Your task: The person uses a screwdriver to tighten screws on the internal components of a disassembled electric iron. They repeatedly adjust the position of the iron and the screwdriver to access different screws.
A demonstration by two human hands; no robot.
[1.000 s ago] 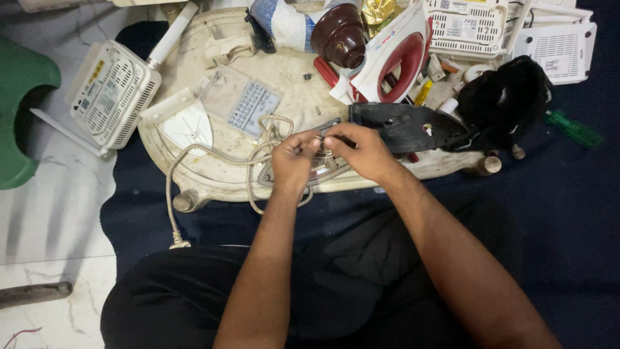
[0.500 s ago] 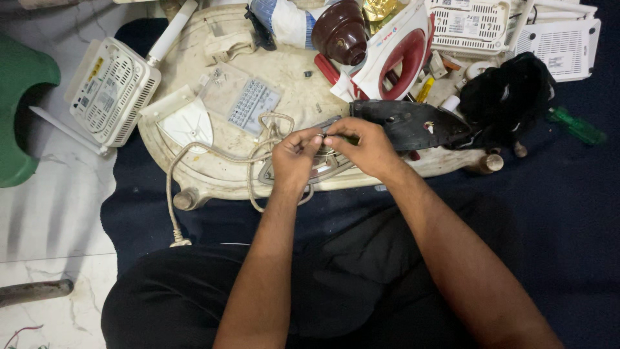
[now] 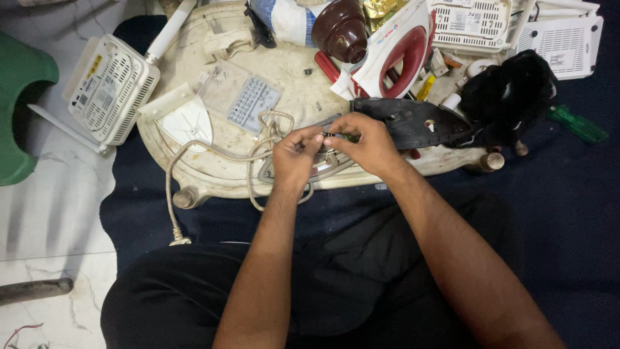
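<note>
My left hand (image 3: 294,158) and my right hand (image 3: 365,143) meet over a metal iron soleplate (image 3: 326,167) lying on a cream round board (image 3: 284,71). Their fingertips pinch a small dark-green part (image 3: 334,136) between them; what it is stays unclear. A black iron housing (image 3: 416,121) lies just right of my right hand. A beige cloth-covered cord (image 3: 194,155) loops from the soleplate off the board's front edge to a plug (image 3: 178,239).
A white-and-red iron body (image 3: 394,55), a brown ceramic piece (image 3: 339,29), a keypad plate (image 3: 248,100) and black cloth (image 3: 510,97) crowd the board. White routers (image 3: 110,90) (image 3: 568,39) lie at both sides. A green stool (image 3: 19,116) stands left, a green screwdriver (image 3: 578,123) right.
Both hands stay over the soleplate with only small finger movements around the pinched part. Nothing else has moved.
</note>
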